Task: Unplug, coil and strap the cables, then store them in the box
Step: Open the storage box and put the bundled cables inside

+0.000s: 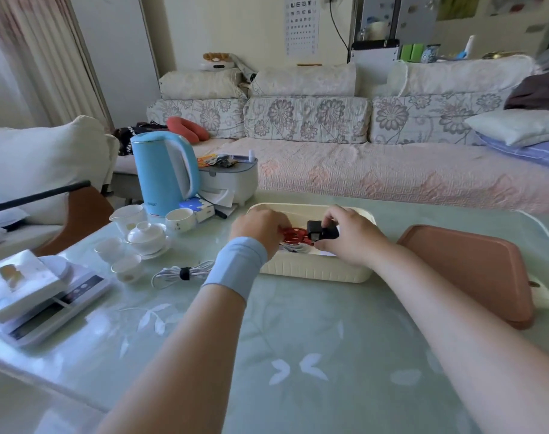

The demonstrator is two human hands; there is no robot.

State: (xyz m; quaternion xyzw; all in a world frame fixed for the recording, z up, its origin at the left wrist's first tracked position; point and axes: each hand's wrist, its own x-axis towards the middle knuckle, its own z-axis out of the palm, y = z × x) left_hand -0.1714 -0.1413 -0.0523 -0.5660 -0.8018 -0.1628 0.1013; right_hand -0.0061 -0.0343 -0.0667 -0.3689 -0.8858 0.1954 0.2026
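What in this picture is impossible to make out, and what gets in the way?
All in the head view:
- Inside of the cream box: mostly hidden behind the left hand and right hand.
- Red cable: only a few loops show between the hands, so a strap cannot be confirmed.
- Black adapter: partly covered by right-hand fingers.
- White cord: runs behind the pink lid; its ends are hidden.
- Kettle label: too small to read.
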